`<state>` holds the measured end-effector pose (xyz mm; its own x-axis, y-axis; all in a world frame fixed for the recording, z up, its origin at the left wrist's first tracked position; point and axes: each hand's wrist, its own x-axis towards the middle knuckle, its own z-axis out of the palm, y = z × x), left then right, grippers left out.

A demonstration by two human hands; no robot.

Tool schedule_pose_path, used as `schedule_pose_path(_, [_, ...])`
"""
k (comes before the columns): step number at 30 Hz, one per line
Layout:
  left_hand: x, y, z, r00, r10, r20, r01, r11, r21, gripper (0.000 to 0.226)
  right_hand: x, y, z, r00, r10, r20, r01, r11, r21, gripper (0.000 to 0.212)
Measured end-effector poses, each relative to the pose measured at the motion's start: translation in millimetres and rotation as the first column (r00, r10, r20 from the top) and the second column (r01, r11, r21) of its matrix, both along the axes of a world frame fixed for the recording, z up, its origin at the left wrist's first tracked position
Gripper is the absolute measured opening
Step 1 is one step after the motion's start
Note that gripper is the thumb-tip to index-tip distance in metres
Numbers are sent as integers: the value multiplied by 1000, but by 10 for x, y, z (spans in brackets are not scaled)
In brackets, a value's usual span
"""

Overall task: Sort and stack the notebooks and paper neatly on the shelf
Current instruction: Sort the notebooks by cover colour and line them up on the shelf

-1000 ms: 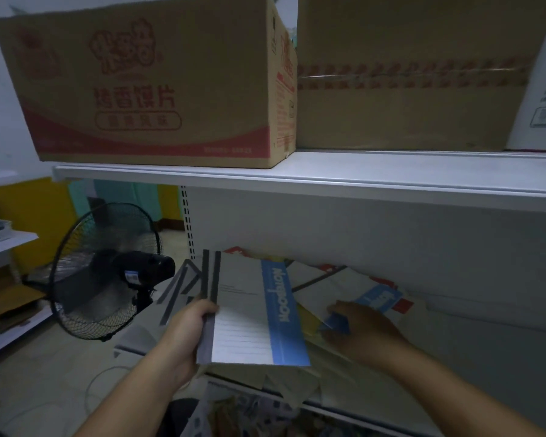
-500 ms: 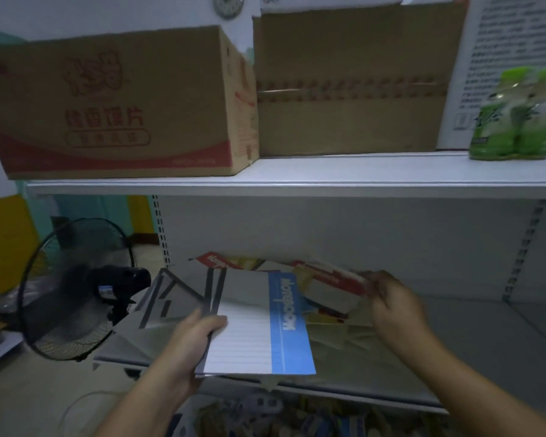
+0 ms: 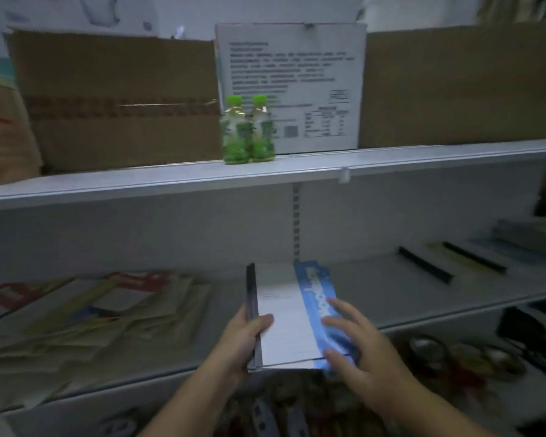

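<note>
A white notebook with a blue band (image 3: 286, 313) lies on a thin stack at the middle of the lower shelf (image 3: 375, 288). My left hand (image 3: 245, 337) grips the stack's left edge, thumb on top. My right hand (image 3: 356, 339) rests on the blue band with fingers spread. A loose, untidy pile of notebooks and paper (image 3: 85, 316) covers the shelf's left part. Flat items with dark spines (image 3: 454, 260) lie in a row on the shelf to the right. The frame is blurred.
On the upper shelf (image 3: 265, 175) stand cardboard boxes (image 3: 117, 99), a white printed box (image 3: 293, 83) and two green bottles (image 3: 248, 130). An upright slotted rail (image 3: 296, 222) divides the back wall. Mixed goods fill the space below the lower shelf.
The view has swung right, away from the fan. My left hand carried the notebook stack rightward to the shelf's middle. My right hand left the pile and came onto the blue band.
</note>
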<state>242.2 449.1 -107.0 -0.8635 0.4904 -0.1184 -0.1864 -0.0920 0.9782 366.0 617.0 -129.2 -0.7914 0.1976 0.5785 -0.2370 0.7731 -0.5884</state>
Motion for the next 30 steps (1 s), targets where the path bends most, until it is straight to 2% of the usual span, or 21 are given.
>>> schedule_pose_path(1, [110,232,-24,999,-42,2,42,999,18,24,132,215,18,991,-130,23,132,981,-145,54])
schedule_pose_path(2, [229,472,-45,997,-81,9,81,996,34,23,248,410,61,968,-227,110,251,913,-321,63])
schedule_pose_path(4, [458,928,-135,986,-164,38,162,985,56,22,441,774,140,926,-219,308,368,706,-605,63])
schedule_pose_path(5, [577,1149,-182,978,-204,40,201,978,59,24,538,939,159,919,-181,351,382,633,-674,52])
schedule_pose_path(7, [810,1571,-270,962,-267,61,264,962,65,29,771,1222,143,901,-213,378,424,615,-664,36])
schedule_pose_path(9, [986,1936,-358,944,-312,111,304,949,81,28,997,1470,153,888,-251,386,454,618,-642,38])
schedule_pose_path(14, [1143,2701,-448,870,-440,223,424,898,122,28,1282,2254,60,864,-206,459,495,508,-705,44])
schedule_pose_path(19, [1070,3543,-511,887,-424,184,406,905,127,27,1109,2987,-57,809,-221,545,577,476,-663,45])
schedule_pose_path(24, [787,4499,-645,926,-352,136,338,934,117,35,850,3838,51,730,-252,635,668,458,-586,34])
schedule_pose_path(30, [510,5518,-631,901,-383,204,377,924,70,29,631,4751,236,665,-319,675,723,501,-476,52])
